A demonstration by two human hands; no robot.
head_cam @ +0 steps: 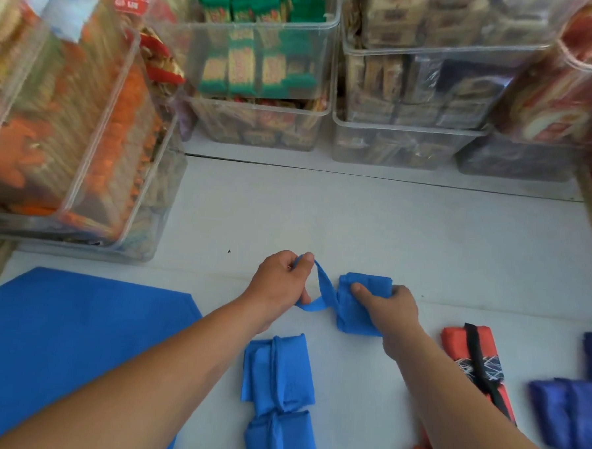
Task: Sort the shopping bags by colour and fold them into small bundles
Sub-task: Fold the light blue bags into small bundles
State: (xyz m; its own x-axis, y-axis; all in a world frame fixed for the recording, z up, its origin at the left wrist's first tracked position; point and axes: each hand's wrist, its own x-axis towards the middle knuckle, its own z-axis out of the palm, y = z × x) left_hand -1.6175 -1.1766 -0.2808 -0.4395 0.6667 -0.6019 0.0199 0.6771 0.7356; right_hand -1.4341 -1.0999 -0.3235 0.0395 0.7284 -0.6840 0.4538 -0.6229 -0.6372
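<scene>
A light-blue folded bag bundle (359, 306) lies on the white table. My right hand (391, 306) holds it down, thumb on top and fingers curled round its right edge. My left hand (281, 285) grips the bundle's blue strap (325, 287), which loops out to the left. Two finished light-blue bundles (276, 374) lie in a column nearer to me. A flat light-blue bag (76, 333) is spread at the lower left. Red bundles with a black strap (473, 353) and dark-blue bundles (572, 417) lie to the right.
Clear plastic bins (258, 126) full of packaged snacks stand in stacks along the back of the table. A larger clear bin (95, 165) with orange packets stands at the left. A seam crosses the table (373, 221) in front of the bins.
</scene>
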